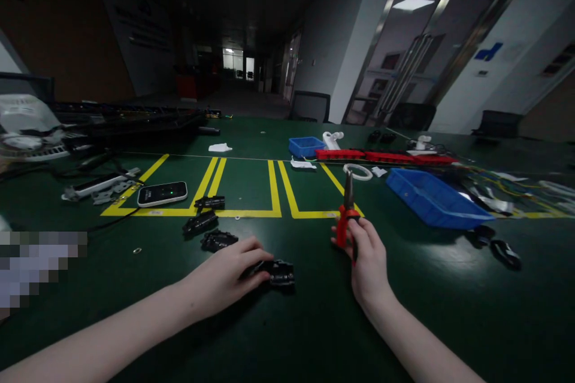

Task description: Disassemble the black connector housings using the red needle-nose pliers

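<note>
Between the thumb and fingers of my left hand (240, 269) is one end of a black plastic part (283, 274), low over the green table. My right hand (368, 254) is wrapped round red-handled pliers (345, 221), whose metal jaws point up and away from me. Further left, three similar black parts lie on the table: one (219, 240) close to my left knuckles, another (200, 223) behind it, and a third (210, 202) at the yellow tape. The inner side of the left fingers is partly hidden.
A blue bin (435, 198) stands to the right, with black pieces (505, 254) beside it. Behind are a smaller blue bin (305, 146), a red strip (386, 157) and a white ring (358, 172). A phone-like device (162, 194) with a cable lies left, near metal brackets (105, 184).
</note>
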The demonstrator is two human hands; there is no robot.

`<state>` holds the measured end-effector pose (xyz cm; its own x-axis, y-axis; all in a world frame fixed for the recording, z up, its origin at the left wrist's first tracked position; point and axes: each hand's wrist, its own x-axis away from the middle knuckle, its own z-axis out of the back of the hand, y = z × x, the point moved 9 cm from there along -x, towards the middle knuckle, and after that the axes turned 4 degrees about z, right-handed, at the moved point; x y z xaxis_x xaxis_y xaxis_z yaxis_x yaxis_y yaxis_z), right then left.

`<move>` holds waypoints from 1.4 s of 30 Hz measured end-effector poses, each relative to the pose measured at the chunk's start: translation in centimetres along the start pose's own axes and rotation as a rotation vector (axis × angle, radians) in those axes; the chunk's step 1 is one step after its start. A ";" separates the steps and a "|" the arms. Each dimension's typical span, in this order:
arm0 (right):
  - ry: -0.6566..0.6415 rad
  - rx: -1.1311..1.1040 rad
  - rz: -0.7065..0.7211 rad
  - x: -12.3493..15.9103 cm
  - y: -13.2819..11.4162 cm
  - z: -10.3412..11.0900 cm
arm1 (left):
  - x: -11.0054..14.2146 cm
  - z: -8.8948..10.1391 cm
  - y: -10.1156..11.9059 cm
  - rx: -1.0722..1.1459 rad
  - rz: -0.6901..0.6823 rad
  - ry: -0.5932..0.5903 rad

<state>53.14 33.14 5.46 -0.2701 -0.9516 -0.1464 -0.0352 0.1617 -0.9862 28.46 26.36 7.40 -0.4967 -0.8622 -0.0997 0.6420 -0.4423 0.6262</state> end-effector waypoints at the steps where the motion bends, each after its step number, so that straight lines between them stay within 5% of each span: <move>1: -0.010 -0.007 -0.024 0.3 0.0 -0.2 | 0.3 -0.2 -0.1 0.003 0.003 -0.008; 11: -0.070 -0.031 -0.209 2.4 0.5 -1.4 | 2.2 0.6 0.3 -0.236 -0.114 0.136; 27: -0.200 -0.128 -0.231 2.2 0.4 -3.0 | 1.7 1.0 -1.2 0.016 -0.001 -0.031; 42: -0.292 -0.016 -0.087 2.5 -0.2 -4.0 | 1.6 0.2 0.0 -0.199 -0.025 -0.097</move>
<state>48.65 31.76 5.64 0.0221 -0.9966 -0.0794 -0.0620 0.0779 -0.9950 27.55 25.04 7.34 -0.5618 -0.8266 -0.0325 0.7264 -0.5117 0.4588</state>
